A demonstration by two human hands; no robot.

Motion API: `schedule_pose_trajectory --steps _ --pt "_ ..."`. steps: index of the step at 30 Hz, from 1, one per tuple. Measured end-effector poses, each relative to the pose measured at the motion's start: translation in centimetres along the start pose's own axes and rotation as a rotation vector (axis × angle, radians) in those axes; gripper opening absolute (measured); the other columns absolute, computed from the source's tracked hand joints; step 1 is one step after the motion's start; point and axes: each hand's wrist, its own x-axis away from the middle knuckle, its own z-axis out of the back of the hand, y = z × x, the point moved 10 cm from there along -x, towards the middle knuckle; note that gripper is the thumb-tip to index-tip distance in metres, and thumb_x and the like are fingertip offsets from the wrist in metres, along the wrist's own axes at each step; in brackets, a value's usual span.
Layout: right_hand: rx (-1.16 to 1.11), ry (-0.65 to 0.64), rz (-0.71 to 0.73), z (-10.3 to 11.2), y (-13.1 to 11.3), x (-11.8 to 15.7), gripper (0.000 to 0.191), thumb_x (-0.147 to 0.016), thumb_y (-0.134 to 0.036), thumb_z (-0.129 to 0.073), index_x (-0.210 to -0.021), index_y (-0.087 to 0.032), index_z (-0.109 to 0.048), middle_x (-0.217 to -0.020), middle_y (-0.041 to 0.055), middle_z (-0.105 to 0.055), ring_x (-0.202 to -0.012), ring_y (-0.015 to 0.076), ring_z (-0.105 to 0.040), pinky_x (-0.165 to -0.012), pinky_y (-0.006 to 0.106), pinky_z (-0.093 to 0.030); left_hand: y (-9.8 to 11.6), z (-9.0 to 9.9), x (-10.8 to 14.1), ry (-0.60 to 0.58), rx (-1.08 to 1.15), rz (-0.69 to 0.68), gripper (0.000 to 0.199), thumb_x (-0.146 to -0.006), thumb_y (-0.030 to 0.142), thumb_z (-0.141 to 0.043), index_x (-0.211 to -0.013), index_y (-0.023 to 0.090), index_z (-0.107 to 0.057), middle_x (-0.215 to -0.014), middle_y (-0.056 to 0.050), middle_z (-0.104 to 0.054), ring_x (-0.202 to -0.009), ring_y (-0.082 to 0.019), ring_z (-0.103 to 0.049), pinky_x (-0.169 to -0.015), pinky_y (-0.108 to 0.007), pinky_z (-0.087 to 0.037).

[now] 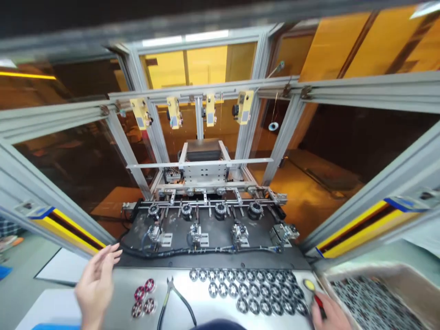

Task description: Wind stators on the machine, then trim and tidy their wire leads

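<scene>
My left hand (97,284) is raised over the left end of the metal table (120,279), fingers apart and holding nothing. At the lower right, my right hand (330,314) grips a tool with a red and black handle (319,305) and a round yellow end (309,284). Rows of black ring-shaped parts (254,289) lie just left of it. Several red and silver ring parts (139,294) sit right of my left hand. Pliers (170,285) with dark, yellowish handles rest between the two groups, jaws pointing away from me.
Behind the table stands a black machine bed (213,229) with several round fixtures in a row. Yellow sensor bars (357,231) flank it on the aluminium frame. A bin (374,298) of metal parts is at right.
</scene>
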Motion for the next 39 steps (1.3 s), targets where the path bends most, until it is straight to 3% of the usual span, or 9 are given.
schedule_pose_trajectory --steps 2,5,7,10,16,22,33,39 --pt "0.029 -0.026 -0.013 -0.6 0.2 0.4 0.018 -0.077 -0.035 -0.048 -0.073 -0.024 -0.062 -0.074 0.0088 -0.069 -0.069 0.0291 -0.066 -0.068 0.043 -0.055 -5.7 -0.3 2.1 0.018 -0.223 0.096 0.052 -0.088 0.058 -0.043 -0.117 0.019 -0.062 -0.102 -0.011 -0.076 -0.087 -0.026 -0.074 -0.081 -0.043 -0.062" --pt "0.062 -0.074 -0.042 -1.4 0.6 1.1 0.018 -0.077 -0.033 -0.048 -0.078 -0.022 -0.062 -0.079 0.0102 -0.069 -0.074 0.0288 -0.066 -0.074 0.042 -0.054 -12.3 0.2 5.5 0.018 -0.406 0.159 0.050 -0.086 0.056 -0.045 -0.108 0.016 -0.065 -0.096 -0.016 -0.074 -0.090 -0.032 -0.071 -0.084 -0.047 -0.057" --pt "0.081 -0.103 -0.056 -1.9 1.0 1.7 0.020 -0.078 -0.033 -0.047 -0.082 -0.021 -0.062 -0.083 0.0113 -0.069 -0.079 0.0289 -0.065 -0.077 0.043 -0.053 -14.8 0.4 7.1 -0.011 -0.480 0.171 0.047 -0.086 0.053 -0.046 -0.105 0.015 -0.066 -0.095 -0.017 -0.073 -0.092 -0.033 -0.070 -0.084 -0.047 -0.055" --pt "0.106 -0.131 -0.056 -2.6 1.6 2.5 0.024 -0.081 -0.033 -0.045 -0.087 -0.018 -0.063 -0.087 0.0136 -0.069 -0.084 0.0294 -0.064 -0.079 0.042 -0.052 -16.7 0.5 8.2 -0.057 -0.568 0.186 0.043 -0.090 0.049 -0.042 -0.104 0.016 -0.066 -0.088 -0.015 -0.072 -0.089 -0.031 -0.069 -0.079 -0.042 -0.053" --pt "0.116 -0.134 0.001 -2.9 1.4 3.1 0.026 -0.082 -0.030 -0.045 -0.093 -0.015 -0.064 -0.087 0.0146 -0.067 -0.084 0.0301 -0.062 -0.077 0.042 -0.050 -18.5 -0.1 8.5 -0.134 -0.641 0.185 0.035 -0.094 0.043 -0.043 -0.098 0.019 -0.068 -0.083 -0.010 -0.073 -0.083 -0.025 -0.067 -0.072 -0.032 -0.046" --pt "0.117 -0.100 0.078 -2.6 0.5 2.9 0.027 -0.083 -0.029 -0.045 -0.094 -0.014 -0.065 -0.084 0.0148 -0.067 -0.080 0.0310 -0.063 -0.074 0.042 -0.050 -18.5 -0.2 8.7 -0.149 -0.671 0.169 0.031 -0.095 0.040 -0.046 -0.092 0.020 -0.070 -0.085 -0.008 -0.074 -0.080 -0.022 -0.066 -0.070 -0.029 -0.043" --pt "0.117 -0.111 0.005 -2.3 0.7 2.8 0.024 -0.083 -0.029 -0.046 -0.093 -0.018 -0.064 -0.086 0.0132 -0.068 -0.079 0.0316 -0.064 -0.069 0.042 -0.049 -18.0 -0.5 8.7 -0.168 -0.697 0.145 0.035 -0.097 0.042 -0.043 -0.095 0.019 -0.070 -0.090 -0.010 -0.075 -0.083 -0.023 -0.066 -0.073 -0.031 -0.043" --pt "0.081 -0.127 -0.033 -2.6 0.7 2.6 0.028 -0.080 -0.029 -0.047 -0.095 -0.013 -0.065 -0.084 0.0141 -0.065 -0.080 0.0307 -0.060 -0.071 0.041 -0.047 -18.0 -0.4 8.7 -0.176 -0.716 0.144 0.037 -0.099 0.045 -0.044 -0.098 0.016 -0.067 -0.090 -0.007 -0.072 -0.079 -0.018 -0.064 -0.075 -0.032 -0.046"
